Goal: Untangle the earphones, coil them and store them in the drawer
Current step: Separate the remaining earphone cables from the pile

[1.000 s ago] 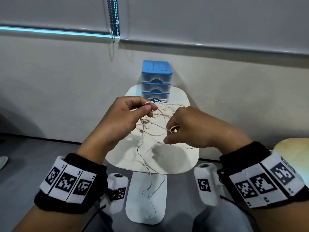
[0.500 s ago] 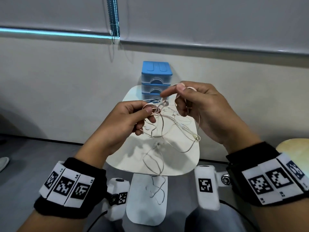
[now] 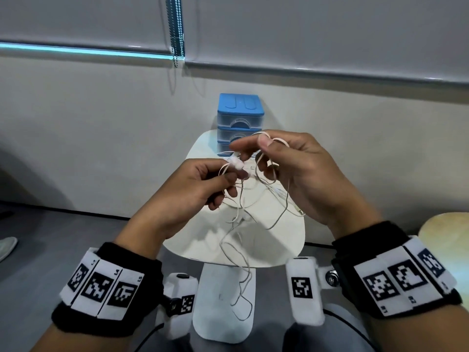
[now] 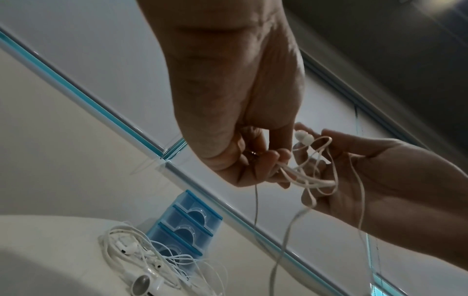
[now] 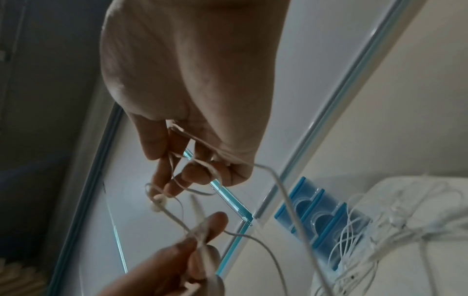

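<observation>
The white earphones (image 3: 237, 164) hang tangled between both hands above the small white table (image 3: 284, 240). My left hand (image 3: 228, 175) pinches a bunch of cable just below the earbuds (image 4: 302, 137). My right hand (image 3: 256, 153) sits close on the right and slightly higher, with loops of cable round its curled fingers (image 5: 177, 170). Loose cable (image 3: 241, 288) dangles below the table's front edge. The blue drawer unit (image 3: 239, 123) stands at the table's far edge, and its drawers look closed.
Several more tangled white earphones (image 4: 142, 266) lie on the table in front of the drawer unit (image 4: 187, 226). A wall and a window blind with a bead chain (image 3: 175, 34) lie behind. A second pale table (image 3: 446, 240) shows at right.
My right hand rose from below the left hand to beside and above it, drawing cable loops up. The earbuds now sit between the hands, and the dangling cable hangs higher.
</observation>
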Action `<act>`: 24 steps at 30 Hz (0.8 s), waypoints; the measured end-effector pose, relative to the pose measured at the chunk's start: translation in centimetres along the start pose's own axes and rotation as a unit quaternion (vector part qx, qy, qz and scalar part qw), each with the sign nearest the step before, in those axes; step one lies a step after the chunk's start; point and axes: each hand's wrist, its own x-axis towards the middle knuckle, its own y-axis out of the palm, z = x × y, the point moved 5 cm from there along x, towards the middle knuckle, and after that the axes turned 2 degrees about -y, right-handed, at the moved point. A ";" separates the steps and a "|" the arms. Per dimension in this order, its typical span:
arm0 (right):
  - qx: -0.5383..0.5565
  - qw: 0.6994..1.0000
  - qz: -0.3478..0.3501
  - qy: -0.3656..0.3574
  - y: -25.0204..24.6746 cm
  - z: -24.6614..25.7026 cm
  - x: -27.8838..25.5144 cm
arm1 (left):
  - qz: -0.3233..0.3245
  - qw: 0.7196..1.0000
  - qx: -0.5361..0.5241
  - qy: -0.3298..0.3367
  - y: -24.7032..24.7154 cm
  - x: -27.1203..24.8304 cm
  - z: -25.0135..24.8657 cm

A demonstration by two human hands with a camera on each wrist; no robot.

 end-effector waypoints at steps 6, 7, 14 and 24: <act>0.122 0.992 -0.032 0.030 -1.7 -0.1 -0.6 | -0.054 0.998 -0.008 0.010 -1.2 0.0 0.6; 0.127 0.991 -0.041 0.032 -2.0 -0.1 -0.8 | -0.066 0.998 -0.011 0.009 -1.5 0.0 0.7; -0.203 0.962 -0.076 0.163 -3.8 -4.6 -0.8 | -0.088 0.995 0.035 0.012 -2.4 -0.5 0.1; -0.221 0.970 -0.026 0.099 -0.8 -4.5 -1.0 | 0.011 1.000 0.001 -0.012 -1.4 -0.7 -1.2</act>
